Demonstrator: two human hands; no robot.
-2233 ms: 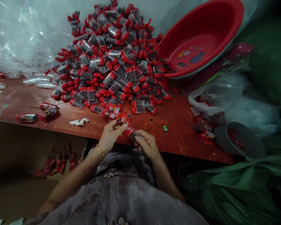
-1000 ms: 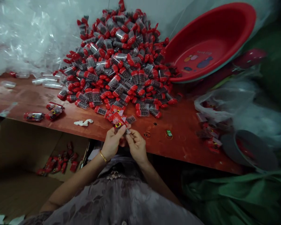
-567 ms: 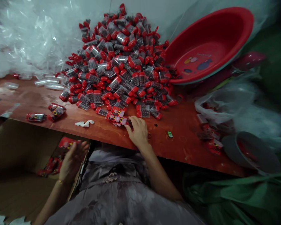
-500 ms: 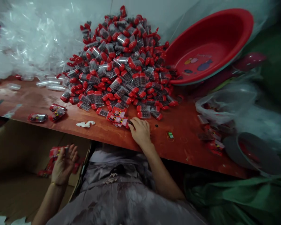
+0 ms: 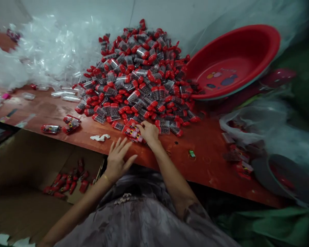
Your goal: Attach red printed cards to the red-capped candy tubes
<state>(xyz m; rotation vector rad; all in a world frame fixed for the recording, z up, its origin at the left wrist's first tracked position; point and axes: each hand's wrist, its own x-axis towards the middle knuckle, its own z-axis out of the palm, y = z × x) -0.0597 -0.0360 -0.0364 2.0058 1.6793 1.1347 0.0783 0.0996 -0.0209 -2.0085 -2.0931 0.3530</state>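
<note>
My right hand is at the front of the pile, thumb and fingers closed on the edge of a small stack of red printed wrappers. My left hand reaches over the table's front edge, fingers spread and nothing in it, just short of the wrappers. Behind them rises a big heap of small clear containers with red ends and dark beads inside. To the left lie a few wrapped containers. More red wrapped pieces rest in a cardboard box below the table.
A large red basin leans tilted at the right of the heap. Clear plastic sleeves are piled at back left. A torn white scrap lies near the front edge. At right are a plastic bag and a grey bowl.
My left hand has come up from over the cardboard box to the table edge near the wrappers. My right hand has drawn its fingers together on the wrappers. The view has shifted slightly.
</note>
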